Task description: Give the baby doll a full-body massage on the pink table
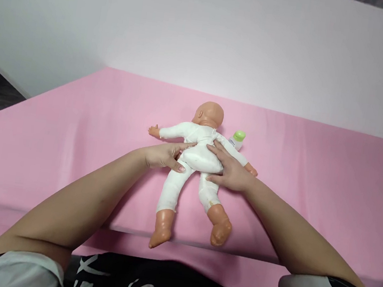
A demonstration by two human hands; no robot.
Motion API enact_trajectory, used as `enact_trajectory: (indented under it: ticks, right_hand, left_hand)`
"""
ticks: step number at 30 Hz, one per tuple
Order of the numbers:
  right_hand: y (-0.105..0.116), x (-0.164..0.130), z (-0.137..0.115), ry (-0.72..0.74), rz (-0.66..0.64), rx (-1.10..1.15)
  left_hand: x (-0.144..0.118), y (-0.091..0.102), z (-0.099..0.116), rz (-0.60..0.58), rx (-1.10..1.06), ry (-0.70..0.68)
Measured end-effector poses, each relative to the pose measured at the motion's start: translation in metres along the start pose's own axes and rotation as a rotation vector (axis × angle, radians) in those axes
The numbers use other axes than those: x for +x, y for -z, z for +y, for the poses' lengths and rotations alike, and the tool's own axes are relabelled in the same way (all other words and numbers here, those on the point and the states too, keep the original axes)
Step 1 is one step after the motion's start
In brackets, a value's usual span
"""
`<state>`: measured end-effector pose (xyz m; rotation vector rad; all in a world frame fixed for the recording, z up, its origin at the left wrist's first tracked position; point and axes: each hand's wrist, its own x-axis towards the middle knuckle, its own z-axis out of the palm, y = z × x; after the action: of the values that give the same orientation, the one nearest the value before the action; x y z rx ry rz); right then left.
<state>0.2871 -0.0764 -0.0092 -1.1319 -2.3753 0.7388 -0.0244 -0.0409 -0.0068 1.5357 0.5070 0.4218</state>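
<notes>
Doll [198,156] lies face down at centre of frame on the pink sheet [71,136], head toward the upper part of the frame, arms spread, legs pointing to the lower edge. It wears a white bodysuit, fully on; feet and hands bare. Left hand [164,155] rests flat against the doll's left flank, fingers [180,149] together and extended, pinching nothing. Right hand [232,168] lies on the lower back and hip, fingers slightly spread, pressing flat. Both hands in contact, no grip closed. Small white bottle with green cap [238,138] stands just beside the doll's right shoulder, untouched, cap on. White wall [207,31] fills upper frame. Judged: dressing looks complete; bottle apparently not yet used.
</notes>
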Motion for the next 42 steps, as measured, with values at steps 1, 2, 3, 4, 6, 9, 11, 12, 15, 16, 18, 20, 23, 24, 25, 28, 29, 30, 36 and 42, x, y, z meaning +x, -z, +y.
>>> enact_trajectory:
  ticks: [1,2,3,4,6,9,11,12,15,16,18,20,23,24,25,28,29,30,36,42]
  right_hand:
    - [-0.001,0.000,0.000,0.004,0.011,-0.009]
    - [-0.003,0.000,0.001,0.008,0.025,-0.022]
    - [-0.004,0.000,0.001,0.014,0.042,-0.038]
    - [-0.006,-0.001,0.001,0.019,0.061,-0.059]
    - [-0.009,-0.002,-0.001,0.041,0.106,-0.109]
    - [-0.012,-0.005,-0.007,0.123,0.199,-0.191]
    - [-0.014,-0.007,-0.012,0.180,0.294,-0.241]
    - [-0.015,-0.008,-0.016,0.200,0.352,-0.264]
    - [-0.018,-0.009,-0.024,0.225,0.525,-0.322]
    - [-0.020,-0.009,-0.026,0.222,0.564,-0.337]
    - [-0.022,-0.009,-0.030,0.197,0.589,-0.366]
    - [-0.024,-0.009,-0.032,0.157,0.563,-0.402]
    - [-0.025,-0.008,-0.036,0.107,0.471,-0.437]
    - [-0.024,-0.008,-0.037,0.101,0.428,-0.435]
    - [-0.024,-0.007,-0.038,0.101,0.386,-0.426]
    - [-0.022,-0.006,-0.041,0.123,0.290,-0.389]
    - [-0.021,-0.006,-0.042,0.132,0.269,-0.376]
    - [-0.020,-0.007,-0.043,0.142,0.250,-0.361]
    - [-0.021,-0.012,-0.046,0.194,0.269,-0.323]
    - [-0.024,-0.013,-0.040,0.170,0.431,-0.323]
  left_hand:
    - [0.000,-0.001,0.001,0.019,0.034,0.009]
    - [-0.001,-0.002,0.001,0.042,0.071,0.023]
    - [-0.001,-0.002,0.002,0.069,0.115,0.040]
    - [-0.002,-0.003,0.003,0.101,0.172,0.055]
    - [-0.006,-0.007,0.007,0.171,0.331,0.077]
    - [-0.011,-0.016,0.019,0.308,0.657,0.096]
    - [-0.013,-0.025,0.027,0.422,0.906,0.093]
    - [-0.013,-0.030,0.030,0.476,1.017,0.078]
    - [-0.011,-0.044,0.031,0.652,1.226,-0.056]
    - [-0.009,-0.048,0.029,0.700,1.259,-0.128]
    - [-0.005,-0.056,0.024,0.728,1.302,-0.283]
    - [0.000,-0.062,0.019,0.651,1.332,-0.384]
    - [0.007,-0.067,0.014,0.572,1.358,-0.363]
    - [0.009,-0.068,0.013,0.572,1.358,-0.327]
    - [0.010,-0.068,0.013,0.573,1.354,-0.293]
    - [0.011,-0.067,0.017,0.547,1.341,-0.213]
    - [0.011,-0.068,0.018,0.540,1.340,-0.196]
    - [0.010,-0.068,0.020,0.534,1.341,-0.183]
    - [0.005,-0.075,0.023,0.529,1.302,-0.206]
    - [0.005,-0.075,0.017,0.660,1.331,-0.318]
